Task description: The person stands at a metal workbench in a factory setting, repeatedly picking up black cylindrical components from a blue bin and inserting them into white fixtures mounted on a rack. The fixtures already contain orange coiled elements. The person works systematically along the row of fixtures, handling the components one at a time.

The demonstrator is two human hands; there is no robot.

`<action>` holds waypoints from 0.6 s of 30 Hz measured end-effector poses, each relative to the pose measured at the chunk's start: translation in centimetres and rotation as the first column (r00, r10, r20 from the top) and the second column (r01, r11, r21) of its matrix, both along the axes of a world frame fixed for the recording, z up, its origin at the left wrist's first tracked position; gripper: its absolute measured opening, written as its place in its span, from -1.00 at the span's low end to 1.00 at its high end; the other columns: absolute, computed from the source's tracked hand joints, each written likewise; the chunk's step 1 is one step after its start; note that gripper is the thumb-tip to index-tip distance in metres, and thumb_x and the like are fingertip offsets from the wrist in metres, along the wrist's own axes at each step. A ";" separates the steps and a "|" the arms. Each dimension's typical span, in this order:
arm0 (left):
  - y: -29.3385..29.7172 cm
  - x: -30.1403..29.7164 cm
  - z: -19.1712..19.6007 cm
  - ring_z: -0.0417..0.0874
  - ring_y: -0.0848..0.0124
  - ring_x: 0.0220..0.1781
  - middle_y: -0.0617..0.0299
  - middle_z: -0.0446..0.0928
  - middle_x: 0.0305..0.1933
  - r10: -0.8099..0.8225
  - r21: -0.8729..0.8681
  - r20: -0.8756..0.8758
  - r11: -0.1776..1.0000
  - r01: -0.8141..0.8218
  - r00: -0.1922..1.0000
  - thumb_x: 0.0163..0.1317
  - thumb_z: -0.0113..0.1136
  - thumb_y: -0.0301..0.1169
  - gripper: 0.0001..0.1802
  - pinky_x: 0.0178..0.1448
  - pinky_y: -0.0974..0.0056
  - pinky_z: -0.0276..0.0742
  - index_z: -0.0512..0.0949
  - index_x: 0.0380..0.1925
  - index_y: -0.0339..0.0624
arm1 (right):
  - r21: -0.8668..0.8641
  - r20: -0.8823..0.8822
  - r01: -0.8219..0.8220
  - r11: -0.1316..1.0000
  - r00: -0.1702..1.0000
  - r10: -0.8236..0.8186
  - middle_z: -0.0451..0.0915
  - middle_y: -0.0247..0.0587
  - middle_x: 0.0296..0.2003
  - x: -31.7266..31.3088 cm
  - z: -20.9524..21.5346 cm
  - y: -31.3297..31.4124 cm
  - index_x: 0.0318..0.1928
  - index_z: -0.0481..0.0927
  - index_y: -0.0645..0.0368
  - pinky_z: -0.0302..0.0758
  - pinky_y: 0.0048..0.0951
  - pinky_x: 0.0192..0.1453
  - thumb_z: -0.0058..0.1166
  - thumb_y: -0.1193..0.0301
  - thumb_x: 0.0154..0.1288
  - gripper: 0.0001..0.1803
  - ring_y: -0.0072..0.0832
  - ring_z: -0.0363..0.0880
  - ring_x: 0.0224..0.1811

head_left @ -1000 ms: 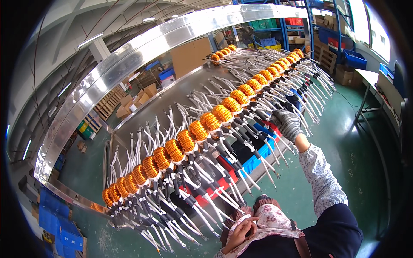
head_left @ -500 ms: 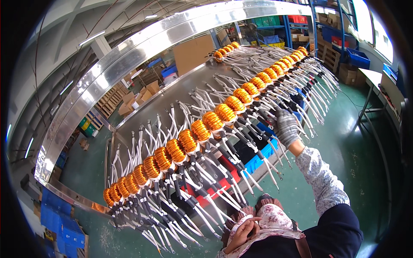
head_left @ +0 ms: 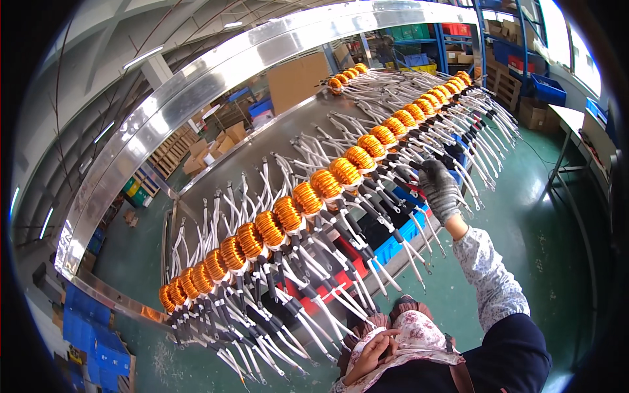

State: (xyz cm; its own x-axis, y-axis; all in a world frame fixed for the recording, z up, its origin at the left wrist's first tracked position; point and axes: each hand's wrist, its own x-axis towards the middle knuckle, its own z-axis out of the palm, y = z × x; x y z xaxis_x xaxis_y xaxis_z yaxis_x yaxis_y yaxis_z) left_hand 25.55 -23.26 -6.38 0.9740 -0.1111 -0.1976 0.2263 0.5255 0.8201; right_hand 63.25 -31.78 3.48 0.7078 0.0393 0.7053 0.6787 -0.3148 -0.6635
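A long row of copper-wound ring coils (head_left: 306, 198) runs diagonally across the metal table (head_left: 262, 147). White cable leads (head_left: 419, 262) with black sleeves and metal lugs hang over the near edge. My right hand (head_left: 440, 190), in a grey striped glove, is among the leads on the right side of the row. Its fingers are bent and partly hidden by the leads, so what they grip cannot be made out. My left hand (head_left: 372, 354) is bare, close to my body over the flowered cloth (head_left: 416, 327). Its fingers are curled together, their contents hidden.
Below the leads stand a blue bin (head_left: 400, 236) and a red bin (head_left: 318, 300). A shiny metal frame (head_left: 196, 72) arches over the table. A shorter coil row (head_left: 347, 78) lies at the far end. Blue shelving (head_left: 438, 46) stands behind, and a side table (head_left: 567, 118) at right.
My right hand has shifted slightly, its fingers bending and turning among the leads. The view has moved a little. My left hand stays nearly in place.
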 end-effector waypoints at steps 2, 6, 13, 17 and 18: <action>0.1 -0.2 -0.2 0.27 0.69 -0.56 0.30 0.38 -0.40 0.031 -0.002 -0.007 1.000 -0.031 0.999 0.42 -0.29 -0.25 -0.59 -0.55 0.61 0.10 0.26 0.13 -0.28 | 0.038 0.023 -0.025 0.999 0.999 0.024 0.60 -0.03 -0.37 -0.1 0.0 0.3 -0.17 0.52 0.24 0.52 -0.35 -0.25 0.11 0.41 0.13 -0.75 -0.26 0.62 -0.35; -0.1 -0.8 0.2 0.29 0.69 -0.55 0.29 0.38 -0.40 0.038 0.035 -0.013 0.999 -0.037 0.999 0.42 -0.29 -0.27 -0.60 -0.54 0.61 0.12 0.26 0.12 -0.28 | 0.018 -0.062 -0.061 0.998 0.996 0.062 0.62 -0.04 -0.36 -1.1 1.0 1.5 -0.17 0.57 0.21 0.52 -0.35 -0.25 0.09 0.47 0.12 -0.78 -0.23 0.62 -0.36; -0.5 -1.3 0.4 0.30 0.68 -0.54 0.30 0.39 -0.40 0.032 0.056 0.017 0.998 -0.033 0.999 0.42 -0.29 -0.26 -0.61 -0.53 0.61 0.13 0.25 0.12 -0.27 | 0.166 -0.183 -0.203 0.965 0.955 0.232 0.63 0.01 -0.30 1.3 -0.8 1.6 -0.15 0.57 0.29 0.50 -0.43 -0.23 0.12 0.44 0.15 -0.74 -0.42 0.62 -0.34; -1.0 -1.9 0.3 0.35 0.66 -0.48 0.24 0.40 -0.32 0.086 0.035 0.066 0.995 -0.089 0.994 0.41 -0.24 -0.29 -0.60 -0.52 0.59 0.16 0.22 0.16 -0.27 | 0.112 -0.172 -0.175 0.978 0.966 0.193 0.62 0.01 -0.31 0.6 -0.4 1.3 -0.09 0.52 0.32 0.50 -0.43 -0.18 0.14 0.42 0.14 -0.67 -0.41 0.61 -0.30; -1.3 -2.0 0.2 0.36 0.65 -0.46 0.22 0.40 -0.29 0.119 0.008 0.071 0.993 -0.120 0.990 0.40 -0.23 -0.30 -0.59 -0.51 0.59 0.17 0.21 0.18 -0.25 | 0.072 -0.203 -0.107 0.992 0.972 0.119 0.60 -0.01 -0.28 -0.1 -0.3 0.6 -0.06 0.49 0.31 0.49 -0.40 -0.15 0.14 0.40 0.15 -0.64 -0.34 0.60 -0.25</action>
